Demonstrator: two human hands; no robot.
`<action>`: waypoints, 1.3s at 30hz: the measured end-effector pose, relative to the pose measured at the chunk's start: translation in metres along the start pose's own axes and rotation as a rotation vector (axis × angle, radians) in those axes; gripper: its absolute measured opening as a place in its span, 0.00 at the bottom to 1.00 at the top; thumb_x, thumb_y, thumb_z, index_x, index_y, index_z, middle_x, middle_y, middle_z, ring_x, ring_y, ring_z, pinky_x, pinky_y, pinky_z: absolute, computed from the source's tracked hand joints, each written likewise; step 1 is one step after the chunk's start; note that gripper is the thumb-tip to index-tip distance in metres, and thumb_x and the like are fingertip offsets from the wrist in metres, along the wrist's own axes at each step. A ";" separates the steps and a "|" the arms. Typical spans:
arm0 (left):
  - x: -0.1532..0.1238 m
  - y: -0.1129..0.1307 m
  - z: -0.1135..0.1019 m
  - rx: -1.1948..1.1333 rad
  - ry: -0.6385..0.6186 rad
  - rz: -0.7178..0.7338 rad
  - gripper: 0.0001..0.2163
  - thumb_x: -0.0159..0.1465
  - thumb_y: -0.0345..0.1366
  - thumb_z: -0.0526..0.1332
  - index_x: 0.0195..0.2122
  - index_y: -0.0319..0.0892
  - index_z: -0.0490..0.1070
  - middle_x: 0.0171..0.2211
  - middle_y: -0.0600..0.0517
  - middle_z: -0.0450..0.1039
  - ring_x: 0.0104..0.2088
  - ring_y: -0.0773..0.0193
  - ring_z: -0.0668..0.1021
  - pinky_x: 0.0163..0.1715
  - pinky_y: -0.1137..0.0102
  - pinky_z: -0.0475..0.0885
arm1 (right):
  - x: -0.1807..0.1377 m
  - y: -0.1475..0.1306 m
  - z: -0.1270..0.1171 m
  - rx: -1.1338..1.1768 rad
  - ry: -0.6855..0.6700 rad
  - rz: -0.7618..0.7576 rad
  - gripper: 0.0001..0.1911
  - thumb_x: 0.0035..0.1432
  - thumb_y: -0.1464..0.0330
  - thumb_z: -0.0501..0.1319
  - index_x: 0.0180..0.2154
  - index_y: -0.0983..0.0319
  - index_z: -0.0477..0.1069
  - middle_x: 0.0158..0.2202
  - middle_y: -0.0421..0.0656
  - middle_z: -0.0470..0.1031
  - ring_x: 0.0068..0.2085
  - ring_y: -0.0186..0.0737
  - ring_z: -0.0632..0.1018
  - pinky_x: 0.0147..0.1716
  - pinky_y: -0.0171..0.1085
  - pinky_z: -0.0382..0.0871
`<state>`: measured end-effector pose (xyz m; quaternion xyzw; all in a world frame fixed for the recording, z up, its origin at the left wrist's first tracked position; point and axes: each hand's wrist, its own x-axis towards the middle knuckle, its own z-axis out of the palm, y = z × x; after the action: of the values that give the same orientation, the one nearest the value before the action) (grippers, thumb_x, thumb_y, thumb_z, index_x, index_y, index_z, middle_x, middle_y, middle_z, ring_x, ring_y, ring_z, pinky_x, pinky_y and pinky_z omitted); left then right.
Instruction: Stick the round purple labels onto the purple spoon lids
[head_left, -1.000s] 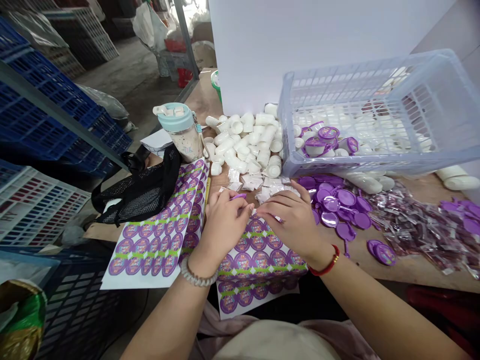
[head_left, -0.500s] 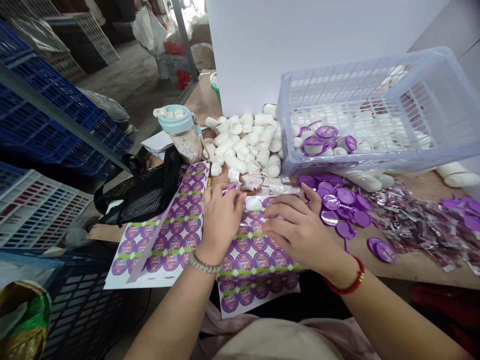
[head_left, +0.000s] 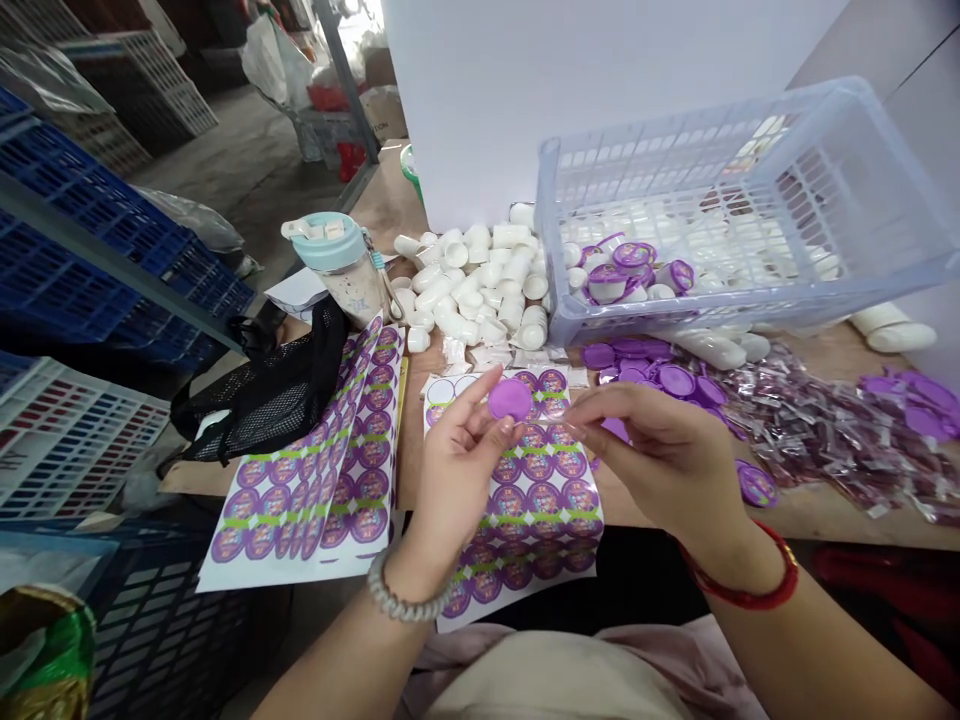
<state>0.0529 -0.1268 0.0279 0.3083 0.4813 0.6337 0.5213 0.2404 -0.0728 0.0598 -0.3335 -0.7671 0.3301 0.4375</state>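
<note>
My left hand (head_left: 465, 460) pinches a round, flat purple lid (head_left: 510, 400) between thumb and fingers, its plain face toward me. To its right, my right hand (head_left: 660, 450) is closed in a pinch, thumb against forefinger; whatever sits at the tips is too small to make out. Beneath both hands lies a sheet of round purple stickers (head_left: 544, 497) with a green band across each row. At its top left, bare white circles show where stickers are absent. More purple lids (head_left: 675, 380) are heaped beyond my right hand, partly hidden by it.
White cups (head_left: 465, 290) are piled at the back, beside a pale blue crate (head_left: 675, 322) holding cups and lidded pieces. Small clear packets (head_left: 810, 430) lie right. On the left are more sticker sheets (head_left: 300, 490), a black mesh bag (head_left: 285, 390) and a tumbler (head_left: 345, 265).
My left hand has turned and lifted the purple lid into plain view. My right hand has come off the sticker sheet and its spread fingers have closed into a pinch. The view has shifted slightly.
</note>
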 end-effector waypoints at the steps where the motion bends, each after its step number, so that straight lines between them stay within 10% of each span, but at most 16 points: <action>1: -0.005 0.000 0.006 -0.072 -0.027 -0.029 0.25 0.63 0.36 0.74 0.61 0.50 0.77 0.45 0.51 0.84 0.43 0.64 0.83 0.48 0.70 0.78 | 0.003 -0.005 0.002 0.007 0.018 0.001 0.07 0.65 0.74 0.68 0.40 0.56 0.81 0.38 0.41 0.84 0.38 0.41 0.83 0.39 0.39 0.77; 22: -0.028 0.020 0.020 -0.224 -0.146 -0.141 0.21 0.64 0.31 0.73 0.57 0.54 0.81 0.53 0.51 0.83 0.47 0.63 0.84 0.53 0.66 0.81 | 0.011 -0.029 -0.002 -0.165 0.000 -0.080 0.10 0.63 0.78 0.66 0.39 0.56 0.80 0.34 0.37 0.84 0.32 0.35 0.81 0.34 0.35 0.74; 30: -0.027 0.020 0.020 -0.216 -0.159 -0.128 0.21 0.62 0.33 0.74 0.57 0.51 0.81 0.42 0.52 0.84 0.43 0.62 0.85 0.53 0.65 0.82 | 0.009 -0.026 -0.001 -0.156 -0.007 -0.070 0.09 0.64 0.77 0.67 0.39 0.56 0.80 0.35 0.38 0.84 0.32 0.36 0.81 0.34 0.35 0.74; 39: -0.028 0.018 0.021 -0.215 -0.150 -0.134 0.21 0.62 0.33 0.75 0.56 0.53 0.82 0.54 0.51 0.83 0.53 0.56 0.84 0.55 0.64 0.82 | 0.008 -0.027 -0.001 -0.187 -0.010 -0.078 0.08 0.66 0.73 0.66 0.39 0.54 0.81 0.36 0.38 0.85 0.32 0.38 0.83 0.35 0.38 0.78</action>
<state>0.0726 -0.1471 0.0553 0.2641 0.3898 0.6206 0.6270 0.2326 -0.0817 0.0856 -0.3411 -0.8091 0.2417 0.4132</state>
